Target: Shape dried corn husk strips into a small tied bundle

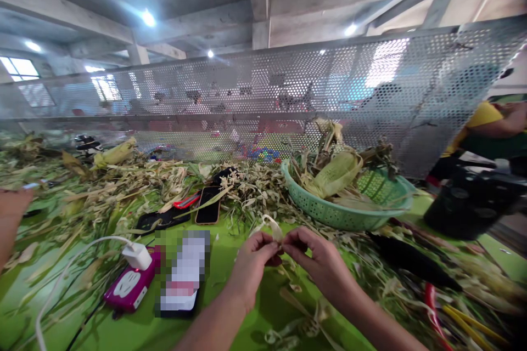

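My left hand [253, 259] and my right hand [315, 258] meet over the green table [230, 263], fingers pinched together on a pale strip of dried corn husk [272, 226] that curls up between them. More husk scraps [296, 318] lie on the table just below my wrists. A teal plastic basket [346, 211] holding a husked corn cob [337, 173] and leaves stands just beyond my right hand.
A magenta power strip with a white plug [132, 279] and a blurred phone [183, 274] lie left of my hands; two more phones [208, 204] lie farther back among dried husks. A perforated metal screen [288, 93] runs behind. Another person's arm [10, 219] is at left, a person in yellow [489, 126] at right.
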`<state>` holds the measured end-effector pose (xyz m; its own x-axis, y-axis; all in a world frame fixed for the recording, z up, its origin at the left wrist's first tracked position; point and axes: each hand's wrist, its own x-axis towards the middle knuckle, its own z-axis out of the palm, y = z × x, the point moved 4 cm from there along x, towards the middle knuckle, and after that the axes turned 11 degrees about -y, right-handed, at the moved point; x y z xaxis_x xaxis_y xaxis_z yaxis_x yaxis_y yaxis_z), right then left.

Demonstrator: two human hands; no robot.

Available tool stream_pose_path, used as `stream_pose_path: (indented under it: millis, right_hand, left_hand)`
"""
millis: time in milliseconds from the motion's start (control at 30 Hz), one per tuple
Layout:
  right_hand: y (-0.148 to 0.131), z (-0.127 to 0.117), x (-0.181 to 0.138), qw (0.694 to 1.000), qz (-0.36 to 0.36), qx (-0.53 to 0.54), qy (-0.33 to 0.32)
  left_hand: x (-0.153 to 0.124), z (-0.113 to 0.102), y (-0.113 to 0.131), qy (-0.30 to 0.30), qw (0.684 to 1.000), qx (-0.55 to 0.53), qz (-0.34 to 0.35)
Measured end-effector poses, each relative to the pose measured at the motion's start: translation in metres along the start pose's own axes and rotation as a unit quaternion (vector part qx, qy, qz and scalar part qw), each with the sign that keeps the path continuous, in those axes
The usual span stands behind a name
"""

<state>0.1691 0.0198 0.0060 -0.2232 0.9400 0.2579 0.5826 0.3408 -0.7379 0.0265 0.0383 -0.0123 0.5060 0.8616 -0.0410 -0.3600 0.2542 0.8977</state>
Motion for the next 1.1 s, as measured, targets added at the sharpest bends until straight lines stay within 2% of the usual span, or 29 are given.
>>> stream_pose_path:
  millis: [200,300,433,600,833,1100]
  right_hand:
    - [0.000,0.000,0.000,0.996,0.032,0.085,0.019]
    - [0.000,-0.002,0.002,0.985,0.046,0.162,0.036]
    - [0.001,0.001,0.004,0.976,0.056,0.210,-0.004]
    - [0.001,0.001,0.001,0.986,0.042,0.158,0.020]
    - [-0.004,0.005,0.001,0.954,0.046,0.294,0.043]
    - [0.001,0.010,0.000,0.947,0.055,0.317,0.025]
  left_hand:
    - [-0.001,0.003,0.003,-0.024,0.999,0.037,0.005]
    - [0.000,0.003,0.003,-0.037,0.998,0.053,0.014]
    - [0.004,-0.002,0.001,-0.053,0.994,0.093,0.036]
    - [0.006,-0.005,0.000,-0.014,0.996,0.079,0.029]
    - [0.004,0.000,-0.002,0.015,0.999,0.006,0.043]
    - [0.001,0.004,0.002,0.034,0.997,0.040,0.047]
